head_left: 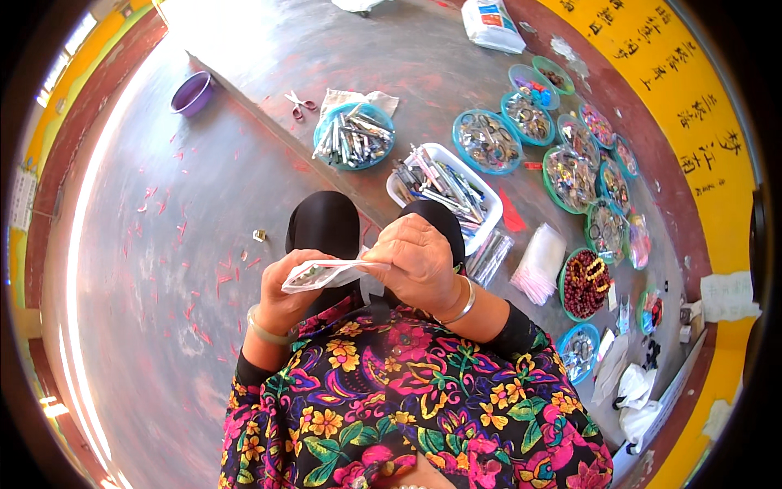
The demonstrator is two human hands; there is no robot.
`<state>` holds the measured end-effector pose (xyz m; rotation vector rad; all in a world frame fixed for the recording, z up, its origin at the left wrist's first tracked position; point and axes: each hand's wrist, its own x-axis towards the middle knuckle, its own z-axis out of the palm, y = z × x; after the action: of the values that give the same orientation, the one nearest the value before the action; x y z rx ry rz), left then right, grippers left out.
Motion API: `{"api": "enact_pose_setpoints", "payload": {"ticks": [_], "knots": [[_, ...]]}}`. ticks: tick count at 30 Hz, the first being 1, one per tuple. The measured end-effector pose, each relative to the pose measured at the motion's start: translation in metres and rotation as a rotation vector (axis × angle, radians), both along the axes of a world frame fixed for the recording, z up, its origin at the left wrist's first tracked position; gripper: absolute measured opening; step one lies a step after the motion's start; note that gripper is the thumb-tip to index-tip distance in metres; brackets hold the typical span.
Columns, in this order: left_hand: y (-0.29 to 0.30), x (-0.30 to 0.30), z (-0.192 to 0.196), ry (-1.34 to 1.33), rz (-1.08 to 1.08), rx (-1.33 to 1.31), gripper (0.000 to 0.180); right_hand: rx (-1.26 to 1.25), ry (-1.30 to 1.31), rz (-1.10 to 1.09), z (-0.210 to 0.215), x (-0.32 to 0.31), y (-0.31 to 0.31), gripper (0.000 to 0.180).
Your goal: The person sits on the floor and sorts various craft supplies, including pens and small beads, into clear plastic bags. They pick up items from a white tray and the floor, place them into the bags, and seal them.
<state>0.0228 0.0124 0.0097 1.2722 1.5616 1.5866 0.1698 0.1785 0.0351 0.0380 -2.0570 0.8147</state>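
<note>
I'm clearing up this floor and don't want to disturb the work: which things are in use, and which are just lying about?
In use:
- translucent plastic packet, held by the left hand and right hand

Untouched, apparently lying about:
- scissors
- purple basin
- white tub of pens
- dark red beads

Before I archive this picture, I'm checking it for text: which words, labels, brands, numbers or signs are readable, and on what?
Yellow wall: large black characters, readable, but not copied here.
Pale paper on the right: writing too blurred.
White sack: print too small.
Pale notice on the left: too small.
</note>
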Motion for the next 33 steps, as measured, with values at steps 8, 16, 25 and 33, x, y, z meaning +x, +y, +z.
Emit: {"api": "enact_pose_setpoints", "payload": {"ticks": [8,16,25,33], "knots": [[0.014,0.003,-0.009,-0.149,-0.053,0.041,0.023,0.100,0.041,-0.028,-0.010,0.011,0.007,0.014],[0.005,-0.001,-0.013,-0.079,0.053,-0.075,0.020,-0.124,-0.136,-0.253,-0.035,0.028,0.064,0.005],[0.009,-0.006,-0.008,-0.079,-0.087,-0.079,0.026,-0.229,-0.841,-0.646,-0.220,0.019,0.194,0.017],[0.012,-0.009,-0.004,-0.016,-0.050,-0.135,0.024,-0.036,-1.117,-0.739,-0.240,-0.007,0.193,0.016]]}}
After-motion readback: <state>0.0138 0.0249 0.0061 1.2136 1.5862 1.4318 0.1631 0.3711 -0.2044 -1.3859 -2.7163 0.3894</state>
